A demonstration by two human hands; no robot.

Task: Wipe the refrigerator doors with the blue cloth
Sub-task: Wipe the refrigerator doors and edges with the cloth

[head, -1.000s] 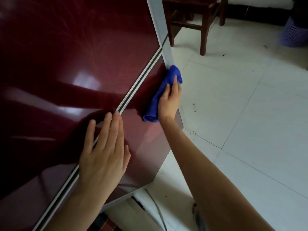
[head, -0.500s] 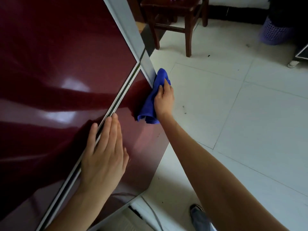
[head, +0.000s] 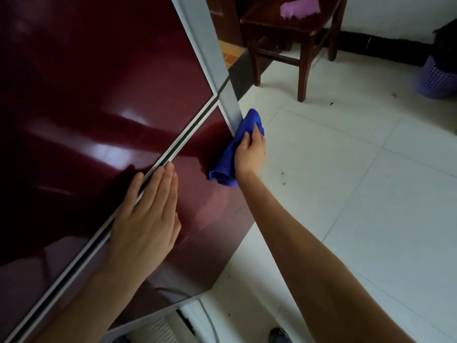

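**Mia:** What does the right hand do?

**Tom:** The right hand (head: 249,152) holds the blue cloth (head: 225,168). Its fingers bend round the cloth and push it on the right edge of the lower refrigerator door (head: 212,219). The hand hides the middle of the cloth. One end pokes up past the fingers and the other end hangs down by the wrist.

**Mia:** And the left hand?

**Tom:** The left hand (head: 146,219) is flat and wide, with straight fingers close together. It holds nothing. It lies on the lower door, and its fingertips reach the grey gap (head: 190,132) between the two doors. The arm covers part of that gap lower down.

**Mia:** What is above the gap?

**Tom:** The upper refrigerator door (head: 99,82), dark red and shiny. A grey side strip (head: 205,40) runs down its right edge to the cloth.

**Mia:** What else is near?

**Tom:** A white tile floor (head: 371,194) with little dark specks. A brown wooden chair (head: 303,70) stands behind the fridge corner, with something purple (head: 299,8) on its seat. A purple basket (head: 437,80) sits far right by the wall. A shoe tip (head: 279,335) shows at the bottom, under the right arm.
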